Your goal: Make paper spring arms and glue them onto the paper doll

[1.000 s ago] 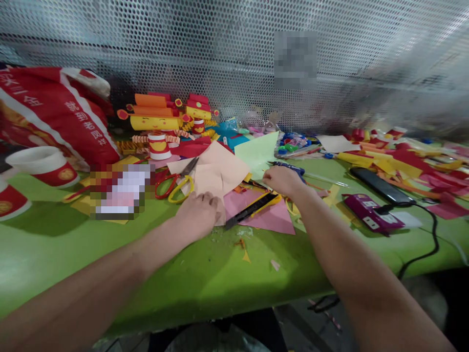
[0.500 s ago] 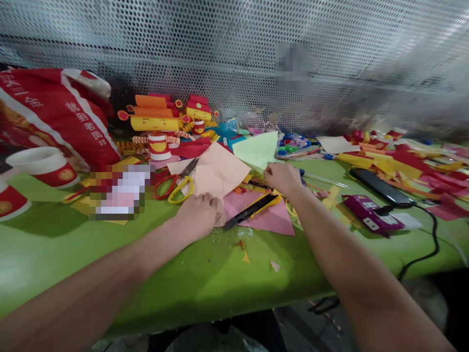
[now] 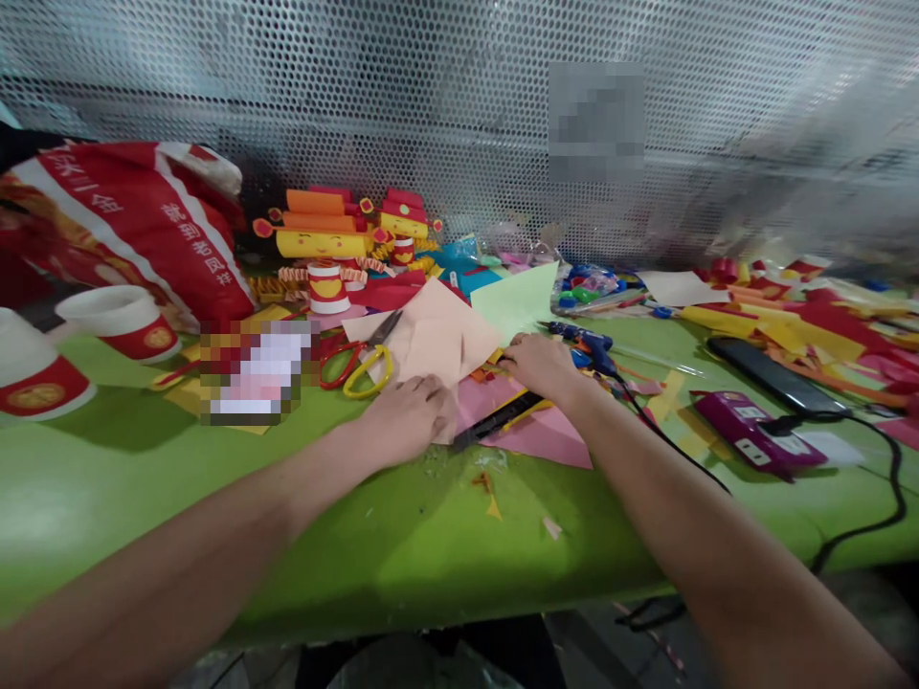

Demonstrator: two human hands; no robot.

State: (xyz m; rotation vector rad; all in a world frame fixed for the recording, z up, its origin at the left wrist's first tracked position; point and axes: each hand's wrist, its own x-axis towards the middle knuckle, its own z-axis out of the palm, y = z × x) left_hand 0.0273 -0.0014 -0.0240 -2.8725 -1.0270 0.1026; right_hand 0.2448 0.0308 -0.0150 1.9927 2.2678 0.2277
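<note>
My left hand point(image 3: 413, 418) lies with curled fingers at the near edge of a peach sheet of paper point(image 3: 437, 335) and appears to grip it. My right hand point(image 3: 542, 366) is closed, fingertips down among small paper scraps at the sheet's right side; what they pinch, if anything, is hidden. Just below it, a black-and-yellow box cutter point(image 3: 499, 418) rests on pink paper point(image 3: 552, 440). Red-and-yellow-handled scissors point(image 3: 366, 364) lie left of the peach sheet. Behind my right hand are a pale green sheet point(image 3: 517, 299) and a blue glue gun point(image 3: 585, 340).
Paper cups point(image 3: 125, 325) and a red bag point(image 3: 136, 225) stand at the left, near a blurred phone point(image 3: 258, 373). Paper lantern figures point(image 3: 323, 244) stand at the back. A purple power strip point(image 3: 753, 431), a black phone point(image 3: 775, 376) and cables lie right. A perforated metal wall point(image 3: 459, 115) rises behind.
My right hand has moved left and down, away from the green sheet and toward the box cutter, uncovering the glue gun. My left hand stays on the peach sheet. The view has shifted slightly.
</note>
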